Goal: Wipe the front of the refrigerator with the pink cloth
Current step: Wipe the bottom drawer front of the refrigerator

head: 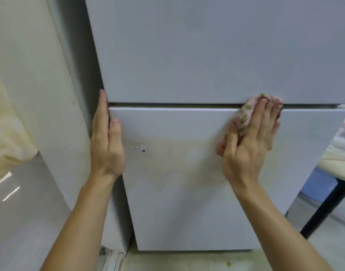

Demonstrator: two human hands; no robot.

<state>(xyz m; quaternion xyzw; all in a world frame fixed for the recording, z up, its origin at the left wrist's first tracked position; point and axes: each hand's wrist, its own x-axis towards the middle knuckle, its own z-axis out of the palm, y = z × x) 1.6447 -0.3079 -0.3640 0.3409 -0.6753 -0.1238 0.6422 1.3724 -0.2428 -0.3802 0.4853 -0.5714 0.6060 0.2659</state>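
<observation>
Head view: refrigerator (187, 55) fills the frame, white, two doors stacked. Pink cloth (244, 112), green-spotted, bunched, sits at the top right of the lower door (187, 208), its upper end on the seam under the upper door (207, 36). Right hand (250, 141) lies flat over the cloth, fingers straight and spread, pressing it to the panel. Left hand (107, 141) is well apart from it, on the door's left edge: fingers straight along the side, thumb (115, 124) on the front face, holding nothing, apparently bracing the door. A yellowish band of staining (167, 153) runs across the middle of the lower door between the two hands, with dark specks (143, 150) near the left hand and more just left of the right wrist. The cloth's near end touches the band's right end. Judgement: wiping is under way, not near finished. The strip along the top edge looks clean; the stain band and specks are left to do. Whether the upper door has been wiped cannot be told. A blue bin (316, 184) and a black table leg (324, 204) are at the right.
</observation>
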